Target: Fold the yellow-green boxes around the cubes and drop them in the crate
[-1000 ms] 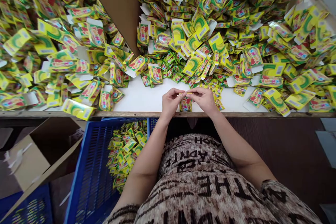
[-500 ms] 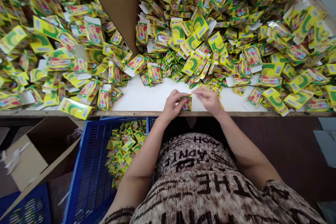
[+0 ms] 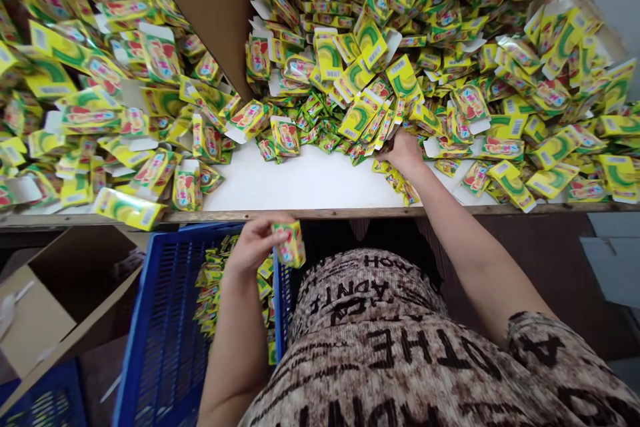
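Note:
My left hand [image 3: 257, 240] pinches a small yellow-green candy box [image 3: 291, 244] above the near rim of the blue crate [image 3: 165, 320], just off the table's front edge. Many similar small boxes [image 3: 265, 270] lie inside that crate. Over on the table, my right hand [image 3: 403, 150] reaches into the front of the large pile of cartons [image 3: 370, 117]. Its fingertips are hidden under leaning boxes, beside a few small yellow packets [image 3: 400, 183]. Green wrapped packets [image 3: 320, 120] lie to the left of that hand.
A brown cardboard divider [image 3: 210, 13] separates the right pile from another heap of cartons [image 3: 120, 120] on the left. The white tabletop [image 3: 280, 180] ends at a wooden edge strip. An open cardboard box [image 3: 55, 300] stands on the lower left.
My left hand has moved left and down from the table to over the crate, carrying the box. My right hand has left it and moved forward into the pile.

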Available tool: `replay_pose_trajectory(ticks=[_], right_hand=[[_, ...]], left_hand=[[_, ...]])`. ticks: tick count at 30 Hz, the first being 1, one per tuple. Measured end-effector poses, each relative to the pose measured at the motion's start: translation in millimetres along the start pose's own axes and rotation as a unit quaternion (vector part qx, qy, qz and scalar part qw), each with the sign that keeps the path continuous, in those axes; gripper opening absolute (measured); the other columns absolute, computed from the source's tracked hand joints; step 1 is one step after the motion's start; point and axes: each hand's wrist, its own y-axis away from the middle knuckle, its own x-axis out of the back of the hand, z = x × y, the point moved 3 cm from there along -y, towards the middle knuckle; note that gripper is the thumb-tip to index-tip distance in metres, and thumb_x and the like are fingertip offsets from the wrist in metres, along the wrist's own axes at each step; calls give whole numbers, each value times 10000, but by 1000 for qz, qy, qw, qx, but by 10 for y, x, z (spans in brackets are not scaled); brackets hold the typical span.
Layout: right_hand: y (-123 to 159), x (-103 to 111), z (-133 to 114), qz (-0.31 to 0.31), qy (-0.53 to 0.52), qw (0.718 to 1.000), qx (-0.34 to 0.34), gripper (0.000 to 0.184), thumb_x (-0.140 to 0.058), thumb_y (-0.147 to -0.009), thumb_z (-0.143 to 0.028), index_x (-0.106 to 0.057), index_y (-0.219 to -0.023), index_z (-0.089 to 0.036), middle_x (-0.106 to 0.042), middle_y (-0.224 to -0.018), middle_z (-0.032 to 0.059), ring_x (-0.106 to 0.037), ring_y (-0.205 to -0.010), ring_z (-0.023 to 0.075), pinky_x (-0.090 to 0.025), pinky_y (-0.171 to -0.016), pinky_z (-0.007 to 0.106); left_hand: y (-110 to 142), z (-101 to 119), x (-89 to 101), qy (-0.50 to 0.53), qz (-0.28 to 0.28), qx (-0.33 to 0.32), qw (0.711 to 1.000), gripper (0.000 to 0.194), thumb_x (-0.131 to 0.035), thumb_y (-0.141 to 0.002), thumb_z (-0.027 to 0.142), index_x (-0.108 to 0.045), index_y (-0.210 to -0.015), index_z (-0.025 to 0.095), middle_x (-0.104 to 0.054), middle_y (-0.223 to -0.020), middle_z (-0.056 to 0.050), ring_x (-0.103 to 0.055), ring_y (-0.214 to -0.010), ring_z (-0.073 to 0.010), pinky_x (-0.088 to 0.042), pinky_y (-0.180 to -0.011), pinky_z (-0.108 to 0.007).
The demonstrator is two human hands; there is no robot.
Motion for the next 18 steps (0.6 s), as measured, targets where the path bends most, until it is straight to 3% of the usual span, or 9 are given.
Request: replay_pose_trajectory(ticks=[2, 5, 7, 8, 9, 11, 13, 15, 18], right_hand=[[-54, 0, 21, -16, -4, 1000, -5, 664, -943, -485, -292, -684, -1055, -73, -693, -1049, 188, -625, -1042, 359, -487, -921, 462], [-40, 45, 95, -55, -64, 996, -4, 432, -930, -490, -314, -673, -786, -136, -657, -811, 75, -623, -855, 284, -492, -793, 390], [98, 176, 213, -31, -162, 986, 14, 383, -907, -530, -354, -625, -709, -168, -578, -699, 6, -568, -727, 205, -462, -690, 332], [204, 265, 294, -21, -217, 976, 26, 380, -894, -554, -384, -614, -706, -176, -544, -670, -14, -531, -678, 173, -437, -643, 307], [323, 350, 382, -35, -268, 962, 33, 388, -882, -571, -421, -615, -719, -181, -521, -652, -26, -495, -638, 149, -410, -601, 289], [559, 473, 533, -147, -300, 942, 46, 423, -873, -571, -491, -651, -749, -178, -505, -627, -32, -453, -594, 134, -376, -559, 280], [726, 538, 619, -250, -253, 931, 82, 470, -880, -546, -506, -713, -833, -173, -516, -643, -34, -448, -611, 131, -367, -578, 277], [769, 523, 645, -284, -186, 935, 108, 520, -879, -536, -492, -741, -930, -182, -507, -653, -50, -441, -624, 125, -353, -600, 269], [705, 382, 590, -290, -102, 942, 132, 470, -844, -578, -453, -734, -960, -202, -480, -632, -74, -439, -608, 119, -329, -604, 251]], left_hand=[[269, -392, 362, -103, -44, 117, 987, 357, -864, -603, 409, -771, -903, 239, -744, -964, -49, -664, -841, -239, -533, -768, -340], [604, -1026, 817, -262, 28, 253, 931, 378, -836, -552, 440, -717, -831, 214, -733, -821, -46, -689, -887, -299, -525, -741, -350], [780, -1329, 1001, -355, 82, 339, 867, 384, -834, -506, 440, -666, -759, 204, -688, -680, -48, -700, -877, -349, -518, -697, -373], [842, -1404, 1045, -377, 94, 367, 845, 398, -836, -495, 449, -650, -746, 202, -668, -636, -48, -704, -856, -362, -516, -678, -381], [879, -1421, 1054, -371, 93, 382, 841, 421, -840, -490, 464, -645, -752, 200, -663, -622, -48, -708, -832, -363, -517, -666, -385], [862, -1275, 972, -288, 57, 372, 881, 488, -849, -501, 513, -664, -819, 192, -698, -680, -56, -715, -791, -330, -533, -669, -380], [731, -913, 787, -179, -10, 321, 930, 550, -851, -543, 559, -695, -920, 191, -744, -809, -67, -719, -785, -283, -556, -711, -371], [524, -433, 543, -131, -75, 247, 957, 544, -844, -606, 561, -720, -988, 193, -761, -898, -79, -716, -782, -253, -566, -753, -370], [164, 195, 128, -118, -141, 154, 971, 473, -839, -668, 505, -744, -1017, 199, -767, -917, -92, -706, -763, -235, -567, -755, -370]])
